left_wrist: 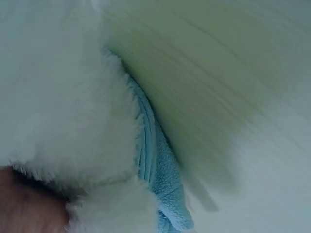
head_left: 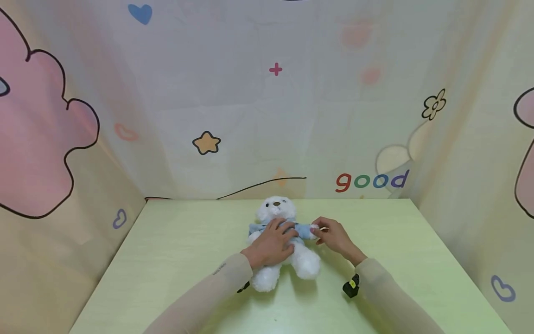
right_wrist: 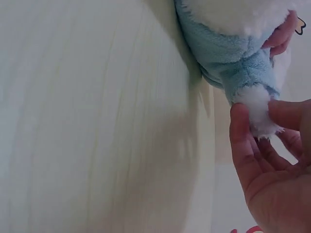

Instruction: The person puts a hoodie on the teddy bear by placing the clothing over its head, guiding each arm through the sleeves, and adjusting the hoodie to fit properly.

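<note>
A white plush teddy bear (head_left: 308,263) in a light blue top lies on its back, its head toward the back wall. Across its chest and belly rests my left hand (head_left: 273,242), fingers spread over the blue cloth. On the right, my right hand (head_left: 335,236) pinches the white paw (right_wrist: 257,109) of one outstretched arm between thumb and fingers. In the right wrist view the blue sleeve (right_wrist: 250,70) runs from that paw to the body. White fur and a blue edge of the top (left_wrist: 170,189) fill much of the left wrist view, where most of my left hand is hidden.
The bear lies on a pale yellow-green table (head_left: 179,250). Behind and beside it hang printed cloth walls (head_left: 233,93) with hearts, a star and the word "good". A black wrist device (head_left: 351,286) sits below my right wrist.
</note>
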`<control>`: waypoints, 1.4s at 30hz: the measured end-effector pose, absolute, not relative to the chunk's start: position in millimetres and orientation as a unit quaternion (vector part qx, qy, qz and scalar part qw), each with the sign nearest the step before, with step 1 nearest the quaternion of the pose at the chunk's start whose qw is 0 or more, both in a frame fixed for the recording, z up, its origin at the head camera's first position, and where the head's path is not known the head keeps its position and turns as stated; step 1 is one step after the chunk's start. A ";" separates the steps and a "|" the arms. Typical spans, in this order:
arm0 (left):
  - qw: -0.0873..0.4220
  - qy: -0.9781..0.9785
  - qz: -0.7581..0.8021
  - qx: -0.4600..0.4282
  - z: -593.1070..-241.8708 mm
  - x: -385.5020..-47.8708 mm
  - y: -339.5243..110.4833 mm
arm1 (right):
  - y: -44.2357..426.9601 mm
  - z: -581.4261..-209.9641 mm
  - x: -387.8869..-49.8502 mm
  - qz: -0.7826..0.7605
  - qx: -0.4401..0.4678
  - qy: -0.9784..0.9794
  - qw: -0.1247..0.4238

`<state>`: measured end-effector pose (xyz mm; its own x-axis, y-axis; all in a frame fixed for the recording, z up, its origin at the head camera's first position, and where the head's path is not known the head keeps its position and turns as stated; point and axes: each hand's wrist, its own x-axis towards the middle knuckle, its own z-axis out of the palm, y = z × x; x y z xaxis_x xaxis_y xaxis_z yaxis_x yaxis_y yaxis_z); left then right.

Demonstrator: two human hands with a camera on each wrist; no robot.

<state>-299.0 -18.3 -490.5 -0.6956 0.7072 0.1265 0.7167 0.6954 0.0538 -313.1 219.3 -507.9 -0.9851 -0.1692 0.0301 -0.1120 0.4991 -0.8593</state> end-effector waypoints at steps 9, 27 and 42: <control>0.094 -0.913 -0.168 -0.360 -482.6 -298.8 -37.9 | 216.2 -501.8 -309.2 -0.421 -0.124 0.898 -0.032; 0.075 -0.924 -0.250 -0.281 -485.0 -297.1 -60.3 | 177.5 -466.4 -294.1 -0.164 -0.394 0.899 -0.095; -0.079 -0.853 -0.481 -0.187 -500.4 -302.0 -116.8 | 158.4 -463.3 -297.6 -0.105 -0.440 0.881 -0.139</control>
